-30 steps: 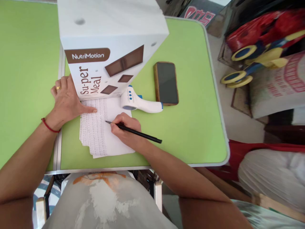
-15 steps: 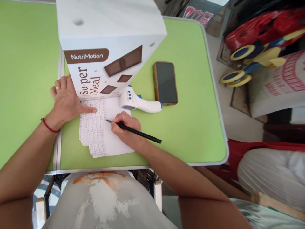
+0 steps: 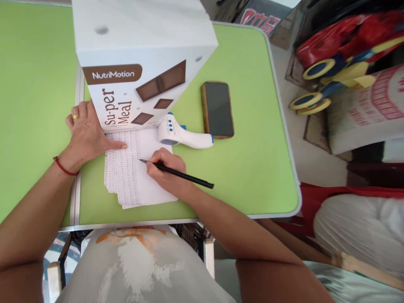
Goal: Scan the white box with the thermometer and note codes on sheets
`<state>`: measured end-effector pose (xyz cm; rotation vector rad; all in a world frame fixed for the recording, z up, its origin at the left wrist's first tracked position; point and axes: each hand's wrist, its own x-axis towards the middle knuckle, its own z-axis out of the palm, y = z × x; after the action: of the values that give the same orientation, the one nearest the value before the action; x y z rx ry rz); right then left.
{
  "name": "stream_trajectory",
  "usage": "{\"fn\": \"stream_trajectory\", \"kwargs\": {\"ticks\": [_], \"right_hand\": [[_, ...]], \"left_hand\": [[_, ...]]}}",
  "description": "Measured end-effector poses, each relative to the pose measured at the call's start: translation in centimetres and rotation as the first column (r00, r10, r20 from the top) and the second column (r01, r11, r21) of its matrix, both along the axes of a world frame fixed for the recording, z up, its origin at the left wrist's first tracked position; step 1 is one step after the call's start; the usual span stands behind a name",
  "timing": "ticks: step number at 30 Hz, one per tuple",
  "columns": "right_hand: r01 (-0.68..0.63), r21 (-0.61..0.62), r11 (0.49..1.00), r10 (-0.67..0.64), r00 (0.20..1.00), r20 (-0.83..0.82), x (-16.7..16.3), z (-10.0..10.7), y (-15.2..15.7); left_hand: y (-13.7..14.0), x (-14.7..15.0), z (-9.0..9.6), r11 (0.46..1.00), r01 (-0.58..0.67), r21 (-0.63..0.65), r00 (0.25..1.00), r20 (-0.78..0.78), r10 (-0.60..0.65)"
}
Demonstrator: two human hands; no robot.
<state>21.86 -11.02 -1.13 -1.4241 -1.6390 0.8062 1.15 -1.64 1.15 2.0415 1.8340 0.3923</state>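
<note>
Two hands work in our head view: our right hand [image 3: 166,172] pinches one slim black pen [image 3: 176,173], tip on the stack of printed paper sheets [image 3: 132,176]; our left hand [image 3: 86,136] lies flat, fingers spread, pinning them. One glossy white box [image 3: 139,63], one plastic thermometer [image 3: 183,135], one dark phone [image 3: 217,109] sit on the smooth green table [image 3: 246,176].

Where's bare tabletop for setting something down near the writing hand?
Open green table lies right of the phone and pen, out to the rounded edge. More lies left of the left hand. It is crowded around the paper: box, thermometer and right hand.
</note>
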Motion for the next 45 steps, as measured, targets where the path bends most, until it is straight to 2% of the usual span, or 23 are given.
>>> {"fn": "stream_trajectory", "kwargs": {"ticks": [4, 8, 18, 24, 28, 35, 40, 45], "right_hand": [[0.015, 0.005, 1.0, -0.015, 1.0, -0.001, 0.0, -0.1, 0.0], [0.021, 0.014, 1.0, -0.022, 1.0, 0.014, 0.0, -0.1, 0.1], [-0.009, 0.058, 0.998, 0.008, 1.0, 0.017, 0.0, 0.2, 0.1], [0.044, 0.045, 0.998, -0.044, 0.999, -0.021, 0.0, 0.0, 0.0], [0.067, 0.061, 0.996, -0.066, 0.998, -0.017, 0.0, -0.1, 0.1], [0.065, 0.037, 0.997, -0.065, 0.998, 0.013, -0.1, -0.1, 0.0], [0.065, 0.046, 0.997, -0.065, 0.998, -0.012, 0.0, 0.0, 0.1], [0.072, 0.033, 0.997, -0.073, 0.997, 0.011, -0.1, 0.2, 0.1]], "left_hand": [[0.0, -0.1, 0.1, 1.0, 0.003, 0.001, 1.0, -0.013, -0.003], [0.0, -0.2, -0.1, 0.999, 0.021, 0.038, 0.999, 0.042, -0.023], [0.0, -0.3, -0.2, 1.0, 0.02, 0.01, 0.999, 0.04, -0.02], [0.0, -0.4, -0.4, 0.999, 0.029, 0.041, 0.998, 0.057, -0.032], [0.1, -0.5, -0.7, 0.999, 0.03, 0.032, 0.99, 0.14, -0.035], [0.5, -1.0, -1.9, 0.996, 0.008, 0.094, 0.938, 0.344, -0.04], [0.6, -1.2, -2.2, 0.995, 0.002, 0.103, 0.937, 0.346, -0.038], [0.9, -1.2, -2.9, 0.993, -0.013, 0.116, 0.906, 0.422, -0.038]]}}
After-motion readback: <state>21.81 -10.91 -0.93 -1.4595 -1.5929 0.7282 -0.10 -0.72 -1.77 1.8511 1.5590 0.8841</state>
